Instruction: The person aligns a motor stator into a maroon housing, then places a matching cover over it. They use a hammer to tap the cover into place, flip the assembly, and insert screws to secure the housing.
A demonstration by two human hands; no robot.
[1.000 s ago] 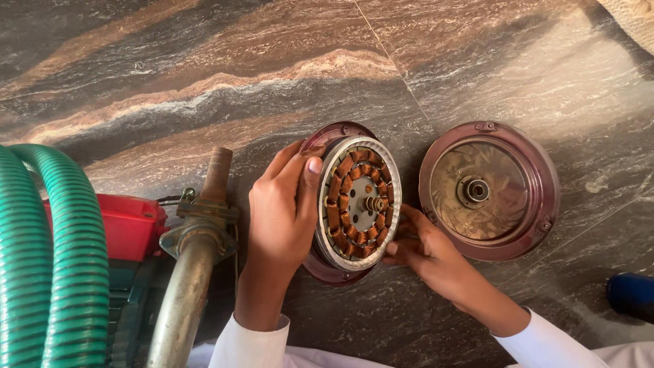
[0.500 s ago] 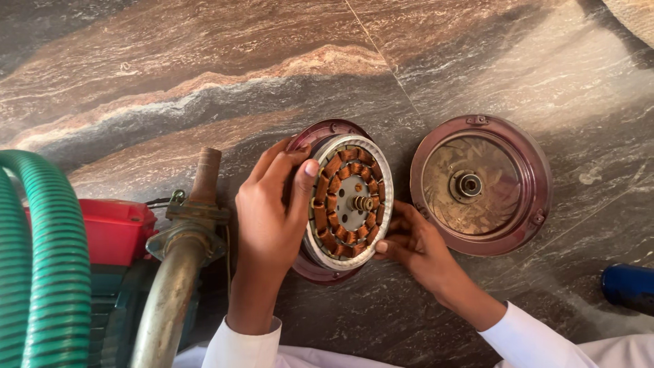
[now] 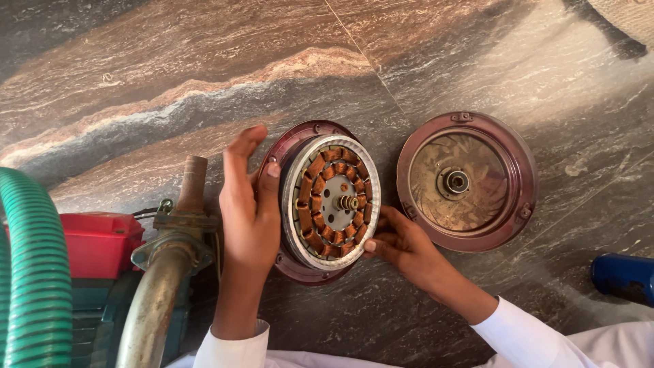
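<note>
Head view, looking down at a dark brown marble-patterned stone floor (image 3: 170,82). Round motor stator with copper-wound coils and a silver laminated ring (image 3: 332,202) sits tilted in a maroon round metal housing half (image 3: 298,264), central steel shaft stub pointing up toward the camera. Left hand (image 3: 248,204) is against the stator's left edge, fingers extended upward, thumb tip on the silver ring; palm flat along the rim, not a closed grip. Right hand (image 3: 402,245) is at the stator's lower right edge, fingertips touching the ring, fingers curled under it; how far they reach beneath is hidden. Both white sleeve cuffs visible at the bottom edge. Second maroon round metal housing cover (image 3: 467,181) lies flat just right of the stator, inside face up, bearing at its centre, close to the right hand but not touched. Left of the left hand: corroded brass-coloured curved metal pipe with flange (image 3: 163,272), near the wrist. Further left, a red plastic box-shaped body (image 3: 99,242) and a green ribbed flexible hose (image 3: 34,272). Blue cylindrical object (image 3: 623,277) at the right edge, partly cut off.
</note>
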